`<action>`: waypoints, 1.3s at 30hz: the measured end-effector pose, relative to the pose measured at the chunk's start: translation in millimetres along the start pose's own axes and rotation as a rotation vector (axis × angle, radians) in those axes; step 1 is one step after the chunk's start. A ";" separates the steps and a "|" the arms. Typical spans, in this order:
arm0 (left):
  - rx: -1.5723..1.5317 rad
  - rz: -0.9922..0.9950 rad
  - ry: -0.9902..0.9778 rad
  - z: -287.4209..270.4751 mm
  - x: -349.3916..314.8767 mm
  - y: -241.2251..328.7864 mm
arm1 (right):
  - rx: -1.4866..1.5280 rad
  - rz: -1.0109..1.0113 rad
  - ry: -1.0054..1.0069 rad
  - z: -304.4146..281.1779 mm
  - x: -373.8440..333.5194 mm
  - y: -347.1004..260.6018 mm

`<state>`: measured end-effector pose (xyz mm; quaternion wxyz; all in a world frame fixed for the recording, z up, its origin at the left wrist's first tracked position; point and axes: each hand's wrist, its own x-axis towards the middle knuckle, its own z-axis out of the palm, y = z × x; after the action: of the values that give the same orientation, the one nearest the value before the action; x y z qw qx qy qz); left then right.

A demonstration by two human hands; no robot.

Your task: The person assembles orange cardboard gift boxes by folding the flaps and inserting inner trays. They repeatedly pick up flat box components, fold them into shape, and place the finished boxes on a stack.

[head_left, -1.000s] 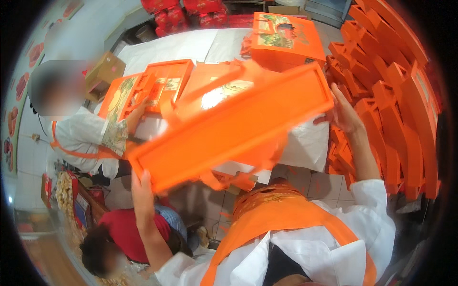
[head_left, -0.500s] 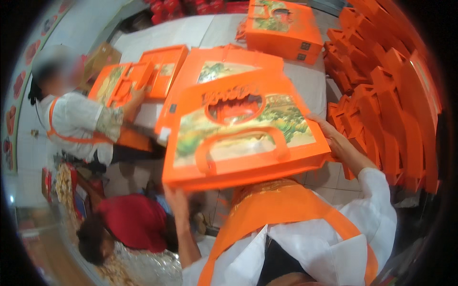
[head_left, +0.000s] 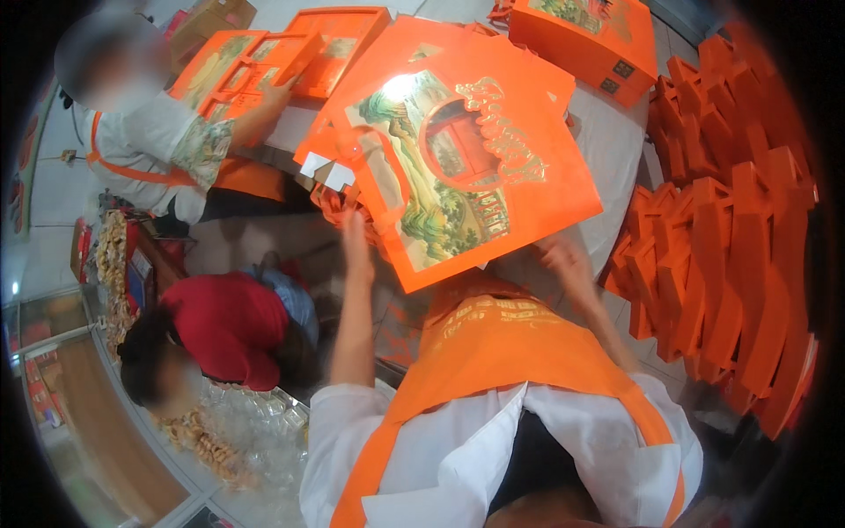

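In front of me is a flat orange gift box (head_left: 537,207) with a landscape print, gold lettering and a round window. It is tilted, its handle (head_left: 380,172) toward the left. My left hand (head_left: 355,246) is at its lower left edge, beside a bundle of red-orange cords (head_left: 333,204); its fingers are blurred and partly hidden. Below the lower right edge is my right hand (head_left: 568,268), blurred, its fingers apart and seemingly off the box. Under the box, more flat orange pieces (head_left: 414,40) show, with white flaps (head_left: 326,172) sticking out at the left.
At the far left a co-worker (head_left: 145,150) handles orange boxes (head_left: 255,75). A person in red (head_left: 233,326) bends low at the left, near clear plastic containers (head_left: 264,431). Orange boxes (head_left: 731,264) stand stacked on the right. Another orange box (head_left: 585,44) sits on the white-covered table (head_left: 607,150).
The gift box has turned clockwise, its handle going from the near side to the left, and moved away from me. My right hand has come off its right side and moved nearer me.
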<state>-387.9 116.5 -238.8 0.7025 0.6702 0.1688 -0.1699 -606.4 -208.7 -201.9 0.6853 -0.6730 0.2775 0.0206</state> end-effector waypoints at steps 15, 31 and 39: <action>0.013 -0.152 -0.168 -4.3 -34.4 -99.8 | 0.225 0.224 -0.153 -95.0 125.4 -35.3; 0.112 0.325 -0.726 388.8 207.1 211.4 | 0.449 -0.138 0.448 -297.1 273.4 -185.4; 0.576 0.119 -0.738 531.8 327.9 186.7 | 0.291 -0.079 0.352 -366.5 394.2 -184.8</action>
<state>-5.7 -410.6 -202.4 0.5096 0.7411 -0.1847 -0.3963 -328.2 -704.4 -172.5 0.7163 -0.5708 0.3663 -0.1643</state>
